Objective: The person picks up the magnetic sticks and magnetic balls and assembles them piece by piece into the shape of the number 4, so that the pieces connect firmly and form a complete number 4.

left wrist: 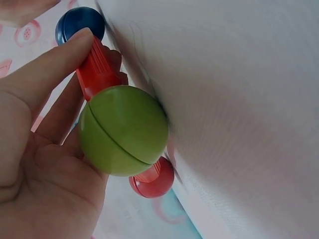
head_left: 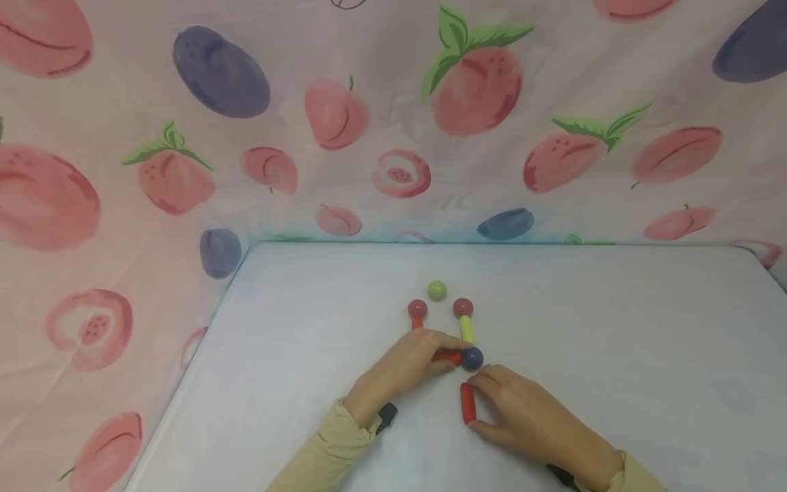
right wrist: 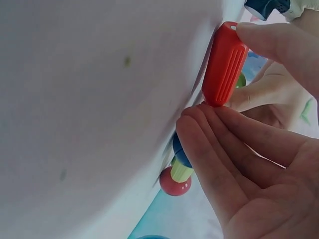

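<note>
My left hand [head_left: 402, 365] pinches a ridged red stick [left wrist: 97, 69], thumb along it by the blue ball [head_left: 472, 358] at one end. A green ball [left wrist: 124, 130] sits at its other end, hidden by the hand in the head view. From there a second red stick [head_left: 417, 322] leads to a red ball [head_left: 417, 309]. A yellow stick [head_left: 466, 329] runs from the blue ball to another red ball [head_left: 463, 307]. Close in front of the blue ball, my right hand [head_left: 529, 417] pinches a separate red stick [right wrist: 225, 67] at its two ends, thumb against fingertips.
A yellow-green ball [head_left: 437, 290] lies loose behind the two red balls. All pieces rest on a white table [head_left: 295, 307]. Fruit-printed cloth [head_left: 393, 123] hangs along its back and left sides.
</note>
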Motion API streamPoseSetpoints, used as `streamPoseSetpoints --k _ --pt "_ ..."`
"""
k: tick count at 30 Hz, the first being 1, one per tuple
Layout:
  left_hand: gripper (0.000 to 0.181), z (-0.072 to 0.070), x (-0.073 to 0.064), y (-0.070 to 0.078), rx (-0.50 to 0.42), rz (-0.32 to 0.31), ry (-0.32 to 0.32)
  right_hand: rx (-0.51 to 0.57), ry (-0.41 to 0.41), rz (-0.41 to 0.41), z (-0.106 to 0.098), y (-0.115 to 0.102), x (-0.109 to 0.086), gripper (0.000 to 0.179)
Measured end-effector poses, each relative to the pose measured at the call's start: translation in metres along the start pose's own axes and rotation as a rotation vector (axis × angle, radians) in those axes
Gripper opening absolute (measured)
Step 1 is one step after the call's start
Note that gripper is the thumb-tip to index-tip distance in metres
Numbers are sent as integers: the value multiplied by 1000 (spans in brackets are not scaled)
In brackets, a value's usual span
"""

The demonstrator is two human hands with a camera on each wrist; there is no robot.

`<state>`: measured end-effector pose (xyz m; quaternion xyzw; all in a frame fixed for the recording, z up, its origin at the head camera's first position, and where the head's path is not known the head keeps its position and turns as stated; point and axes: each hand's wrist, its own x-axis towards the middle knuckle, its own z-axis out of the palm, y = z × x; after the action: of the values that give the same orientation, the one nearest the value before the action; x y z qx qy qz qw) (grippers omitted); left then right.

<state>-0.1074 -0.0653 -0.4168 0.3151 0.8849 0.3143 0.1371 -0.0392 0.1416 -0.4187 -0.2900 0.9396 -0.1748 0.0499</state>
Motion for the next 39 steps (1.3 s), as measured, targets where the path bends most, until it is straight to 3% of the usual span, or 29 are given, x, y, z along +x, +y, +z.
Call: streamPoseSetpoints --k 16,27,39 --pt "39 0 0 0 -10 6 4 -27 85 -22 -1 8 -4 60" --pt "39 0 0 0 -20 -3 -5 -85 119 -41 -3 7 -5 55" --pt "41 0 0 0 -22 3 -5 -79 159 -67 0 9 -7 51"
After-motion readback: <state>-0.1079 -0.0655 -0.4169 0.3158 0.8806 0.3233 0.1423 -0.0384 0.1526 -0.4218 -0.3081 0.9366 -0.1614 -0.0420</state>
